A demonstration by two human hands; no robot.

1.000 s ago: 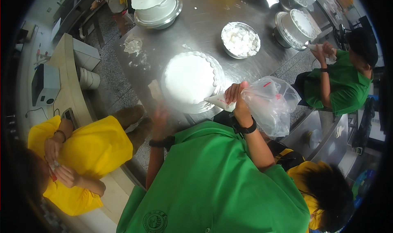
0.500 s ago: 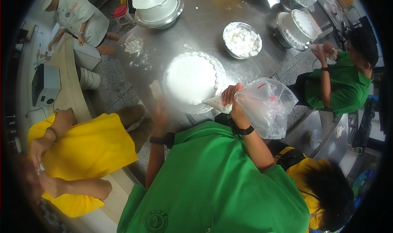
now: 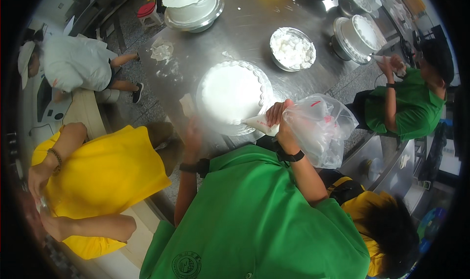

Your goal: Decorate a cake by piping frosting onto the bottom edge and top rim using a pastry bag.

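Someone in white (image 3: 81,61) has moved, far left of the fingers, while the right hand (image 3: 281,116) grips the piping bag (image 3: 323,124), cake (image 3: 230,93) just left of its fingers, likely edging it, next needing slow squeezes, though from here I can't tell if the blurry left hand (image 3: 192,136) is open.

Printed in red on the bag (image 3: 320,139): a short stroke (image 3: 316,103) up top, small characters (image 3: 328,118) below and more near the tip (image 3: 255,122), too blurred to read. In black on the green shirt (image 3: 274,215): a round emblem (image 3: 186,265), lettering too small. On the white shirt (image 3: 78,61): a reddish mark (image 3: 55,81), unreadable
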